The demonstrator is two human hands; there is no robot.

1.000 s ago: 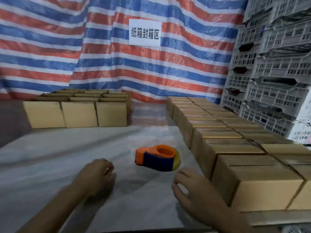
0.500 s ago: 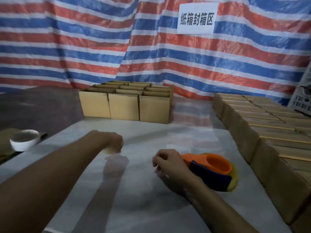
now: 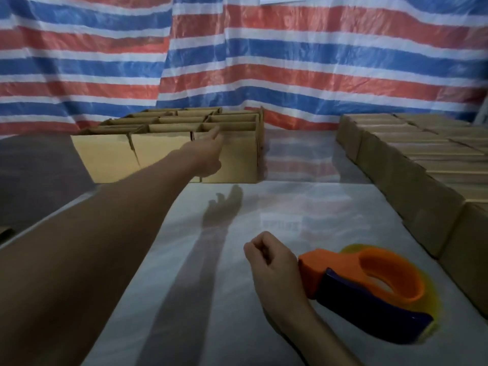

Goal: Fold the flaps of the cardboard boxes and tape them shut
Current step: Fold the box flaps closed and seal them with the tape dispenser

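nearest to us, our right hand (image 3: 274,262) rests on the pale, glossy table (image 3: 211,299). its fingers are curled into a fist with the thumb against the forefinger, and it holds nothing. just to its right lies the tape dispenser (image 3: 369,289), so close that we cannot tell whether the two touch. the dispenser has an orange body with a ring-shaped handle, a dark blue lower part and a yellow edge showing beneath. our left arm enters from the lower left and stretches far across the table, casting a long shadow (image 3: 221,207) on the surface. our left hand (image 3: 204,154) is in front of the open cardboard boxes (image 3: 163,154), grasping nothing. its forefinger is straight and points up at the top rim of the front right box, with the other fingers partly bent. we cannot tell whether the fingertip touches the rim. these boxes stand packed in a block at the far left-centre of the table, three across the front, their tops open. along the right side, well apart from them, rows of closed boxes (image 3: 422,180) run from near to far with their flaps folded flat. we cannot tell whether they are taped. behind everything hangs a tarp (image 3: 264,62) in red, white and blue stripes.
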